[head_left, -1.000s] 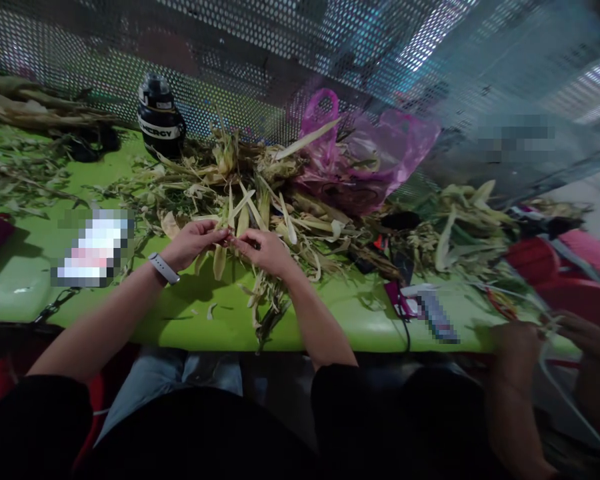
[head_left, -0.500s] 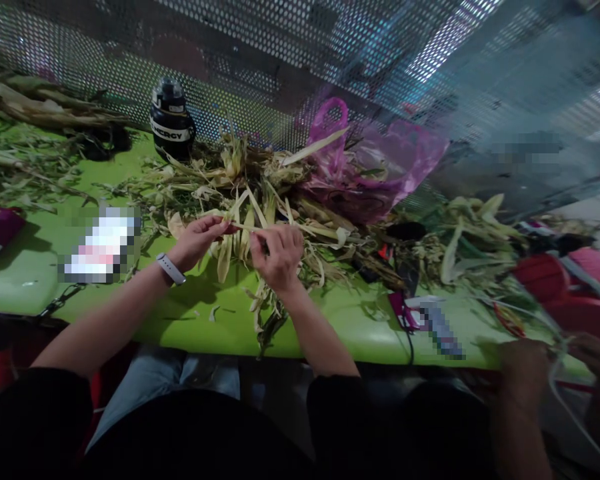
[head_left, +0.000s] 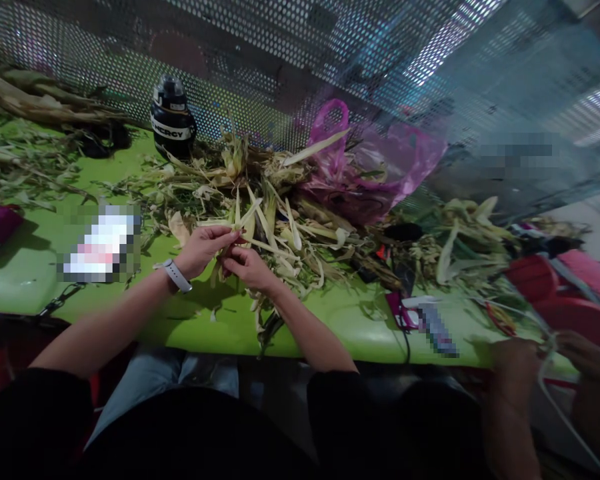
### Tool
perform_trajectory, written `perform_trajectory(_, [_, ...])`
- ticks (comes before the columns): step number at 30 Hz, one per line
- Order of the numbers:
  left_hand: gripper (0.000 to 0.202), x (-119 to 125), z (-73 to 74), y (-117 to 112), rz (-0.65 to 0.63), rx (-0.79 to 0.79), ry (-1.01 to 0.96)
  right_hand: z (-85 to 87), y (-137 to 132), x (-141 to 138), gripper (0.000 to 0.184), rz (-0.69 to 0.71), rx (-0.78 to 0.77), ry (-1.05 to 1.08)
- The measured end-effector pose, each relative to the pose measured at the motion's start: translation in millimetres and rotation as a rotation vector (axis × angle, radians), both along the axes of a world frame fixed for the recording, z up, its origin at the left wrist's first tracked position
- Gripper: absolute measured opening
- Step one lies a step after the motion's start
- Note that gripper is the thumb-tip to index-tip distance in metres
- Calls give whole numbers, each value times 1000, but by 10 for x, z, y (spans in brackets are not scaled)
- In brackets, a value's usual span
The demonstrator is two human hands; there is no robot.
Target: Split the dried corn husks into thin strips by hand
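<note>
My left hand [head_left: 203, 248], with a white watch on its wrist, is closed on a bunch of pale yellow-green leaf strips [head_left: 250, 217] that fan upward from my fingers. My right hand [head_left: 247, 267] sits just below and to the right of it, fingers pinched on the lower ends of the same strips. Both hands hover over the lime-green table [head_left: 190, 313], in front of a big heap of dry husks and leaves [head_left: 260, 180].
A black bottle [head_left: 171, 127] stands at the back by the perforated metal screen. A pink plastic bag [head_left: 375, 167] lies behind the heap. More leaves cover the far left [head_left: 25, 160] and right [head_left: 460, 233]. Another person's hands [head_left: 555, 353] work at the right edge near red bowls [head_left: 570, 287].
My right hand has come down and back toward my left hand after pulling a strip out to the right. The left hand has stayed nearly in place.
</note>
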State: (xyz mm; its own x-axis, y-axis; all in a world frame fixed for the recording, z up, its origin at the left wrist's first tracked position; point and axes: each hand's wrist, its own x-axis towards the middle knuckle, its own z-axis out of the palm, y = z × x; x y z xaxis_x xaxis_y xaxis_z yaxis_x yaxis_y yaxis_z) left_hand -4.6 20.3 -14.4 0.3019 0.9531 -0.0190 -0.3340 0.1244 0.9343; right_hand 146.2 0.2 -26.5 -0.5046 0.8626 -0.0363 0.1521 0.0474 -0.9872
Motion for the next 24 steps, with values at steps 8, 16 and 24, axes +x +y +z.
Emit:
perform_trajectory(8, [34,-24,48,-4,-20,12,3,55,19,58,29,115,-25,-29])
perform_trajectory(16, [32,-58,96,45,28,2,-12,146,-17,82,35,219,-43,-54])
perform_trajectory(24, [30,-96,131,63,27,-49,-67,176,-10,77,40,104,-23,-17])
